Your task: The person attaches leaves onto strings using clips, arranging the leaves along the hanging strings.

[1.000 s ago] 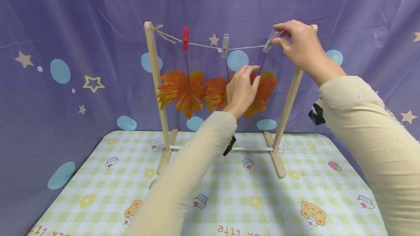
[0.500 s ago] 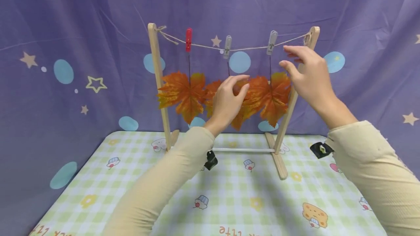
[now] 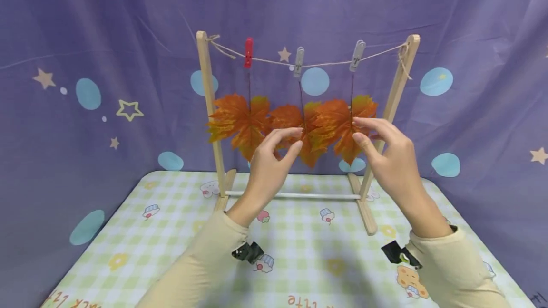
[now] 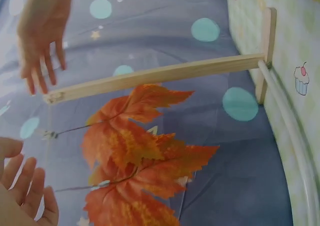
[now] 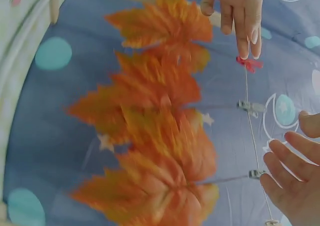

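Three orange maple leaves hang by their stems from a string between two wooden posts. A red clothespin holds the left leaf. One grey clothespin holds the middle leaf, and another grey clothespin holds the right leaf. My left hand is in front of the leaves at the middle, thumb and fingers apart with nothing between them. Near the right leaf, my right hand has its fingers loosely bent and holds nothing. Both hands partly cover the leaves in the head view.
The wooden rack has a left post, a right post and a white crossbar low between its feet. It stands on a table with a green checked cloth. A purple curtain hangs behind.
My right hand has let go of the right grey clothespin and come down. The left hand has moved down and left, away from the leaves. The right leaf now hangs straighter.
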`<state>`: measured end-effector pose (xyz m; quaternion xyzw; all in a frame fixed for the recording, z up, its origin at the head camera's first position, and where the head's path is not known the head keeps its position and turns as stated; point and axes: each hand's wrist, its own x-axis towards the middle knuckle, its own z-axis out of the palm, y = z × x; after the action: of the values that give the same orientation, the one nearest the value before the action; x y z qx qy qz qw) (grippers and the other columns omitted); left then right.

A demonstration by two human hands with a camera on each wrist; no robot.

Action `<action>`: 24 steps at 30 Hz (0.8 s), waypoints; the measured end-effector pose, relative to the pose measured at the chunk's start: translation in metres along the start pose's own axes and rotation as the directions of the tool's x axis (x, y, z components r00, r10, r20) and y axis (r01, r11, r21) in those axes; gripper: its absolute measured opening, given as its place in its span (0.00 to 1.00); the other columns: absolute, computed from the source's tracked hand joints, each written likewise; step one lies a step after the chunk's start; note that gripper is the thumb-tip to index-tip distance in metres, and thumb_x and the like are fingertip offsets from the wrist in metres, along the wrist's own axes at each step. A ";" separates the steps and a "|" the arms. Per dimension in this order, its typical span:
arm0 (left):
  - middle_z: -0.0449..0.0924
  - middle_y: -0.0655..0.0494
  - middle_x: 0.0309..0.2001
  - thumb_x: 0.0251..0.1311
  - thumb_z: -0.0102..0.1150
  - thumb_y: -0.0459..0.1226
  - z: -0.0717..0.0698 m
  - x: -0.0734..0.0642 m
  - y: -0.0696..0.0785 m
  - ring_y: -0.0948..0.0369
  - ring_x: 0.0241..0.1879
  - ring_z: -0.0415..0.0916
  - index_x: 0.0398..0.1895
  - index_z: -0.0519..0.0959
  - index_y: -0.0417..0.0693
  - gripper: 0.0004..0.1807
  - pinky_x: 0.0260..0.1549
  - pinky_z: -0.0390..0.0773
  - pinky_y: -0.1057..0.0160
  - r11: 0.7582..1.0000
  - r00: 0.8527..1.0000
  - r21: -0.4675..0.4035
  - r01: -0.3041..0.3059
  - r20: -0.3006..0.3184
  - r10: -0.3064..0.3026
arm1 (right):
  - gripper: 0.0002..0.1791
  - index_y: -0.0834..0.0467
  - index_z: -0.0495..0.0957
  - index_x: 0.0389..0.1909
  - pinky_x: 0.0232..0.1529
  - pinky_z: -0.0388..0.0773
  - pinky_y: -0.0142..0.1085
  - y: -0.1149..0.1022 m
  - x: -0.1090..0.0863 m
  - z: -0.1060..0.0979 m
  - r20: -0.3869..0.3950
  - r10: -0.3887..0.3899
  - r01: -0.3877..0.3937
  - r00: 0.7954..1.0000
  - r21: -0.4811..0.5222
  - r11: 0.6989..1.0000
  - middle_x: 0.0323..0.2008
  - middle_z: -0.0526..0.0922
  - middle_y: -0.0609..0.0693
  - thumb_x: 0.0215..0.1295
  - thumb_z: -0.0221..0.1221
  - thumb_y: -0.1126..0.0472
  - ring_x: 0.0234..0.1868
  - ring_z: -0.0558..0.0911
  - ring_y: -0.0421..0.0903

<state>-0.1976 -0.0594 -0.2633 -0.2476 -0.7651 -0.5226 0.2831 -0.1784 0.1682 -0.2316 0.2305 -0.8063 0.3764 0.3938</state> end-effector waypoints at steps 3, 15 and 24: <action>0.79 0.64 0.54 0.68 0.61 0.40 -0.005 -0.018 -0.001 0.64 0.45 0.74 0.58 0.80 0.53 0.16 0.38 0.73 0.61 0.993 0.999 0.106 -0.043 0.005 0.043 | 0.16 0.63 0.82 0.54 0.50 0.69 0.31 0.000 -0.018 0.007 -0.006 0.007 -0.007 1.000 0.007 1.000 0.49 0.84 0.54 0.65 0.64 0.69 0.47 0.80 0.50; 0.80 0.64 0.54 0.62 0.67 0.40 -0.022 -0.088 -0.008 0.64 0.46 0.76 0.56 0.81 0.54 0.19 0.35 0.75 0.62 0.932 0.996 0.355 -0.078 -0.021 0.091 | 0.16 0.64 0.82 0.52 0.49 0.71 0.28 0.004 -0.077 0.025 -0.078 0.016 -0.013 0.997 0.035 0.999 0.44 0.85 0.53 0.64 0.63 0.73 0.45 0.79 0.43; 0.79 0.59 0.56 0.61 0.68 0.41 -0.024 -0.106 -0.022 0.58 0.54 0.76 0.59 0.79 0.52 0.22 0.53 0.75 0.55 0.861 0.996 0.500 -0.093 0.030 0.090 | 0.19 0.65 0.82 0.50 0.51 0.69 0.22 0.020 -0.112 0.034 -0.127 0.016 -0.008 0.992 0.066 0.998 0.43 0.85 0.55 0.58 0.63 0.79 0.45 0.78 0.35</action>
<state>-0.1320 -0.0978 -0.3439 -0.2032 -0.8627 -0.2918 0.3596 -0.1416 0.1622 -0.3443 0.2140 -0.7681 0.4188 0.4346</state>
